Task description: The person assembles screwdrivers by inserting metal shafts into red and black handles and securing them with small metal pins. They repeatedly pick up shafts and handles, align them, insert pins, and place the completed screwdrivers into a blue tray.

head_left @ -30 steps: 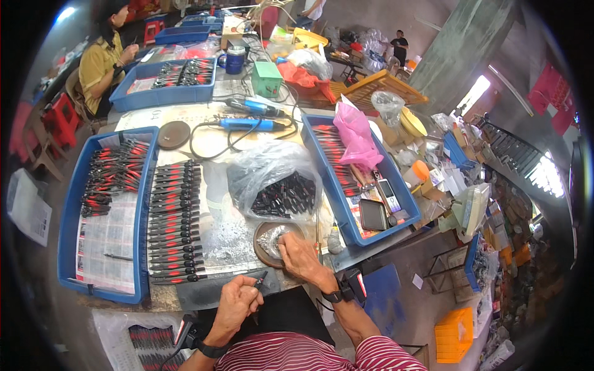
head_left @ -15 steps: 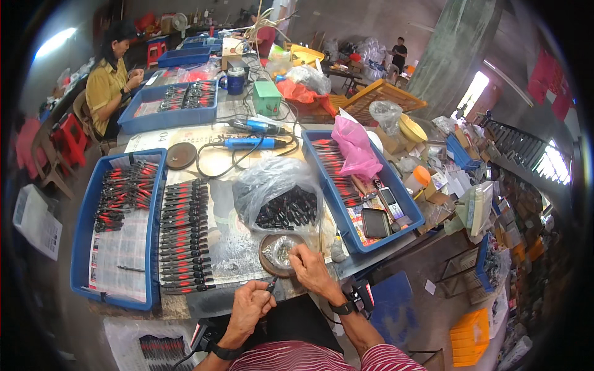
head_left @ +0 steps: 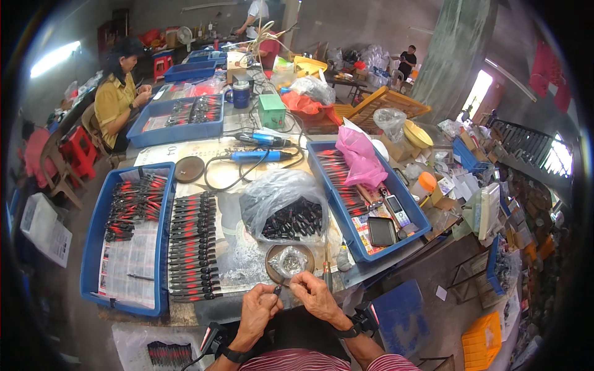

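My left hand is closed around a small dark part, whose tip pokes out above the thumb. Close beside it on the right, my right hand makes a pinch; whatever sits between its fingertips is too small to name. Just beyond both hands, a round brown dish carries a clear plastic bag of tiny shiny pieces. Behind the dish lies a larger clear bag full of black parts. To the left, black-and-red pen-like tools lie stacked in a row.
Blue trays flank the work area: the left tray holds more black-and-red tools, the right tray also a pink bag. Blue corded power tools lie farther back. A person in yellow sits at the far left.
My right hand has drawn back from the dish toward my left hand, and the two are now closer together. The whole view has shifted slightly.
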Available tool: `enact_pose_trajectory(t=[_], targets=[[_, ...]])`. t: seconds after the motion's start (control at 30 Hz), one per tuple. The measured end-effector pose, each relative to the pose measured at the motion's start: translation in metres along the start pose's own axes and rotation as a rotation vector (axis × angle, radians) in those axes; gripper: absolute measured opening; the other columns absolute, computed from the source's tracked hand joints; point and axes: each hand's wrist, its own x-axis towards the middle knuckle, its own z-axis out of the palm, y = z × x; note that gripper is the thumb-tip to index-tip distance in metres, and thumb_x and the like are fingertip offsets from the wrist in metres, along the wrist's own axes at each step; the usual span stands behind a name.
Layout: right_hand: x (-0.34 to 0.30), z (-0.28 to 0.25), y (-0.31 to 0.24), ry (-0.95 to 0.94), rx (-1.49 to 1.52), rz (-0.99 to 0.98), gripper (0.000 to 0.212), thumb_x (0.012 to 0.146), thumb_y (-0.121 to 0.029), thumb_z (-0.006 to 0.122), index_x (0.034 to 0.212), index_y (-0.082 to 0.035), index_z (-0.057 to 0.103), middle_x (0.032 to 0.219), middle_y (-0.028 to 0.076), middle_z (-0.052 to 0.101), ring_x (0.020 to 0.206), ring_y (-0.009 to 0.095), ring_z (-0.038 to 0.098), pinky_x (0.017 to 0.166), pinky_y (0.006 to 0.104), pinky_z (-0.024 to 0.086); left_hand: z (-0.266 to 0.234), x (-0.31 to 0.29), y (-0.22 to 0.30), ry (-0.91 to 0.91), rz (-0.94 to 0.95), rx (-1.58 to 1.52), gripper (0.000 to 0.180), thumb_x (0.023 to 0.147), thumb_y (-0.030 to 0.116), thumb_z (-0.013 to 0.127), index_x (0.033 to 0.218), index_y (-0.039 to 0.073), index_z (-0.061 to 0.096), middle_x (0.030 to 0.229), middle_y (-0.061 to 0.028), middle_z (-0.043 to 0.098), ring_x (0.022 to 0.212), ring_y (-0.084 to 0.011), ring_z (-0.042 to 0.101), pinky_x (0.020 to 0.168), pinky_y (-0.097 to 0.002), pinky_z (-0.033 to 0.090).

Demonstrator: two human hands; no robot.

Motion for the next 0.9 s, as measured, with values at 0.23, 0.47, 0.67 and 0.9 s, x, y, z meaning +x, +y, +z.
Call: enact_pose_trajectory(t=[0.23, 0.47, 0.67, 0.9], targets=[[-0.005, 0.005, -0.006, 0.037, -0.036, -0.084, 0.011, 0.088, -0.009, 0.056, 0.091, 0.001, 0.055, 0.072, 0.01, 0.056, 0.067, 0.014, 0.055, 0.061, 0.029, 0.045, 0.003, -0.001, -0.001, 0.1, 0.054, 0.14, 0.02, 0.087, 0.006, 0.048, 0.1, -0.008, 0.053, 0.068, -0.0061, 0.059, 0.054, -0.0062, 0.048, 0.048, -0.02, 0.038], [-0.01, 0.017, -0.002, 0.053, 0.014, 0.002, 0.009, 0.088, -0.007, 0.054, 0.09, 0.002, 0.054, 0.069, 0.008, 0.053, 0.063, 0.013, 0.051, 0.057, 0.0282, 0.043, -0.001, -0.006, -0.005, 0.083, 0.098, 0.109, 0.017, 0.089, 0.003, 0.047, 0.102, -0.006, 0.052, 0.071, -0.004, 0.057, 0.06, -0.0047, 0.048, 0.052, -0.0182, 0.038], [-0.011, 0.032, 0.003, 0.099, 0.107, -0.003, 0.009, 0.09, -0.008, 0.055, 0.084, -0.001, 0.056, 0.063, -0.004, 0.049, 0.053, 0.001, 0.041, 0.045, 0.0186, 0.031, -0.004, -0.005, -0.008, 0.086, 0.125, 0.061, 0.015, 0.089, 0.002, 0.046, 0.1, -0.006, 0.052, 0.069, -0.0031, 0.056, 0.056, -0.0028, 0.043, 0.048, -0.0176, 0.034], [-0.011, 0.035, 0.003, 0.086, 0.116, 0.0, 0.007, 0.089, -0.007, 0.055, 0.086, 0.0, 0.055, 0.064, -0.005, 0.048, 0.054, 0.0, 0.039, 0.045, 0.0181, 0.029, -0.004, -0.002, -0.015, 0.111, 0.16, 0.088, 0.015, 0.088, 0.001, 0.046, 0.1, -0.006, 0.053, 0.066, -0.0027, 0.055, 0.055, -0.0029, 0.043, 0.048, -0.0182, 0.034]])
